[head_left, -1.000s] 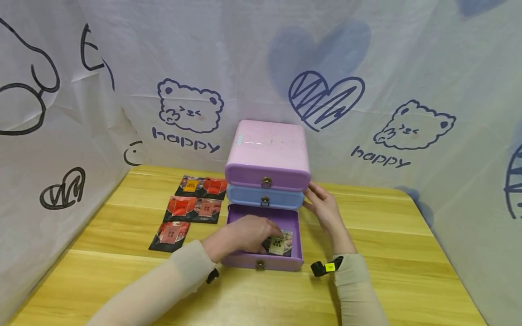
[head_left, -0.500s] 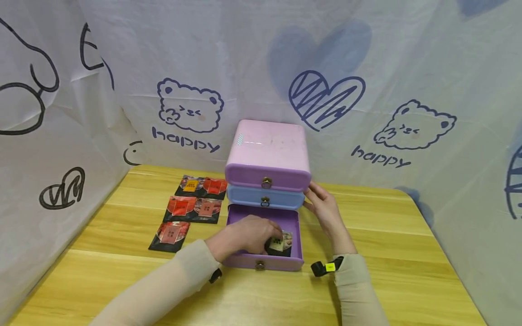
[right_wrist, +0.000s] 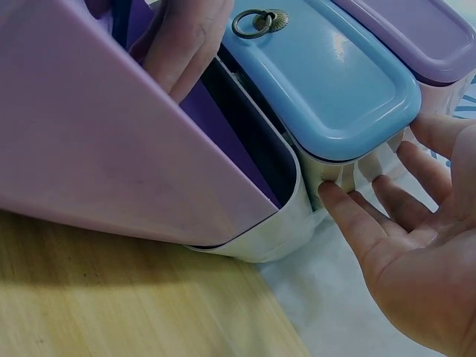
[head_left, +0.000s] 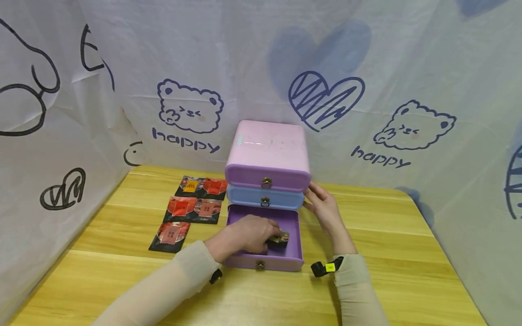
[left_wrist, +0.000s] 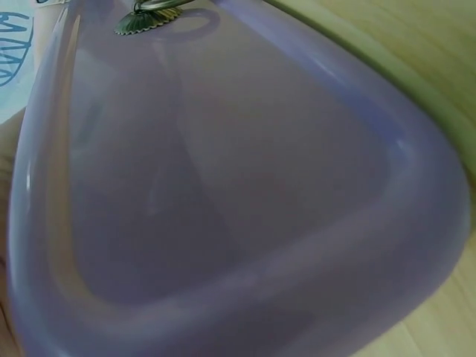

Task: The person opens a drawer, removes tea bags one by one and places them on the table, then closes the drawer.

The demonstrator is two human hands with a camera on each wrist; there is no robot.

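Inside the pulled-out purple bottom drawer (head_left: 292, 252), my left hand (head_left: 249, 232) pinches a small dark food packet (head_left: 281, 237) with a pale label. The packet is tilted up and partly covered by the fingers. The drawer front (left_wrist: 223, 163) fills the left wrist view and hides the fingers there. My right hand (head_left: 325, 212) touches the right side of the small pink and blue drawer cabinet (head_left: 271, 145). In the right wrist view, that hand (right_wrist: 424, 245) has its fingers extended, with fingertips against the cabinet wall beside the blue middle drawer (right_wrist: 335, 82).
Several flat red and black packets, one of them at the front (head_left: 169, 236), lie on the wooden table (head_left: 387, 253) left of the cabinet. A white cloth (head_left: 253, 59) with drawings hangs behind and at the sides. The upper two drawers are closed.
The packet, lying flat in the drawer a second ago, now tilts up in the left hand's fingers. The right hand stays at the cabinet's side.
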